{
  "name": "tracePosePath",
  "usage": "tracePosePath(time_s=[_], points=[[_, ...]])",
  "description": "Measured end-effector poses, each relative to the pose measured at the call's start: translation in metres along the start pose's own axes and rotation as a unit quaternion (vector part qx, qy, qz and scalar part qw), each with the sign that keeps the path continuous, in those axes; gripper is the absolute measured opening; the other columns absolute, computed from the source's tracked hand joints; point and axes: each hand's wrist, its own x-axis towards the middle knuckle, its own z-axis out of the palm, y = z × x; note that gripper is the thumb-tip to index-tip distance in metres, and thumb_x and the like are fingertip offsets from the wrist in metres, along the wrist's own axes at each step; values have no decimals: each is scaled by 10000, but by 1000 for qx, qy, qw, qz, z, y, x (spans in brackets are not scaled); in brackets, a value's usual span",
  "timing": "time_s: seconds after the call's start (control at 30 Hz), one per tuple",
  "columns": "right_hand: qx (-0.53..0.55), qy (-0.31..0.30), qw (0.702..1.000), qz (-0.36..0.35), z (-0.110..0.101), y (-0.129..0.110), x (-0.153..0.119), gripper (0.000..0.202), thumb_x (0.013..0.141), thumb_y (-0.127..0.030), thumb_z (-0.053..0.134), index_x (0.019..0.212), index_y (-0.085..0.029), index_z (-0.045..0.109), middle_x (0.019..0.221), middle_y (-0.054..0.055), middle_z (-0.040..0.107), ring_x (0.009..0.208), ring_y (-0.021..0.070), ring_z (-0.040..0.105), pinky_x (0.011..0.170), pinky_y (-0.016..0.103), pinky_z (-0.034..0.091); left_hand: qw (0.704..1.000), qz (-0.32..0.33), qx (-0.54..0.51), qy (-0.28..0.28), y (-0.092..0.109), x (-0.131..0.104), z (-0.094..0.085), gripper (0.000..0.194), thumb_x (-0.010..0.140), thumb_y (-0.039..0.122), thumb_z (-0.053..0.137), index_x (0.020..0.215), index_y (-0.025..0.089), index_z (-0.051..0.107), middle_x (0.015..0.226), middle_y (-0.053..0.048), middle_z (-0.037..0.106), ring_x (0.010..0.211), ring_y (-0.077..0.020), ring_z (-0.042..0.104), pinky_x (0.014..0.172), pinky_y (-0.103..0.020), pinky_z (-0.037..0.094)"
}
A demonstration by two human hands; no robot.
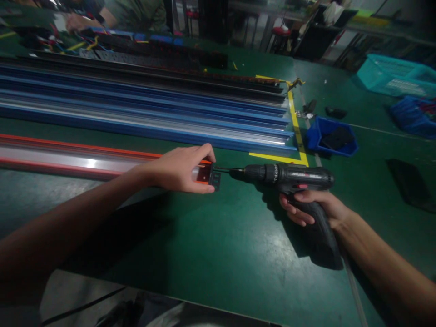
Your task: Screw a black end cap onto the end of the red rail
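Note:
My left hand (180, 170) is closed over the right end of a long orange-edged metal profile (78, 156). Its thumb and fingers press a black end cap (215, 180) at the tip of that profile. In my right hand (316, 206) is a black cordless drill (299, 177), held by the handle and lying level above the table. The long thin bit (223, 170) points left, its tip at the end cap. Whether a screw sits under the tip is too small to tell.
Several blue and black profiles (153, 109) lie behind, beside yellow tape (295, 122). A blue bin (332, 136) holds a dark part. Farther right are a teal basket (395, 75), another blue bin (413, 116) and a dark flat object (410, 184). Another person's hand (80, 22) works at the far left.

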Motion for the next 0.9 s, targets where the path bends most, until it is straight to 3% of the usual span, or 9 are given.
tracePosePath(time_s=[0.9], points=[[13, 21, 1000, 10, 0, 1, 0, 231, 930, -276, 775, 1011, -67, 828, 775, 54, 732, 445, 62, 540, 542, 214, 553, 1000, 7, 0, -4, -1, 0, 0, 662, 815, 702, 751, 1251, 252, 535, 1160, -63, 724, 995, -279, 709, 818, -339, 458]])
